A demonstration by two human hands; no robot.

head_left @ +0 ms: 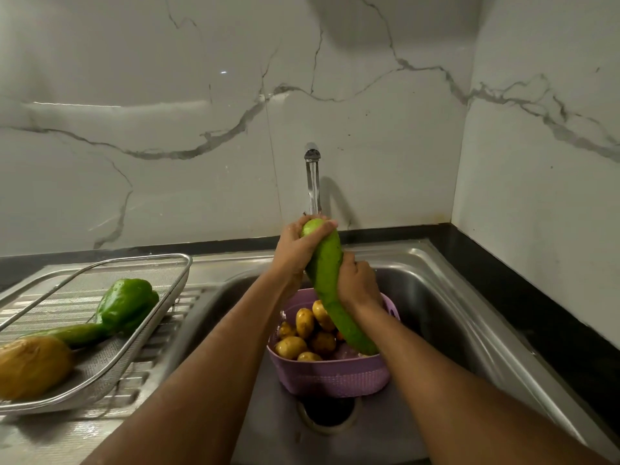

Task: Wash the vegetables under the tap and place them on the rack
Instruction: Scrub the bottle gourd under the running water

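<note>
The rinsing step is in hand: the long green gourd is held steeply tilted over the sink, its top under the running tap, the left hand wrapped round that top end and the right hand gripping its middle. Below it sits the purple basket of unwashed potatoes. Next, I judge, the gourd must be carried toward nine o'clock and laid on the rack beside the green pepper.
</note>
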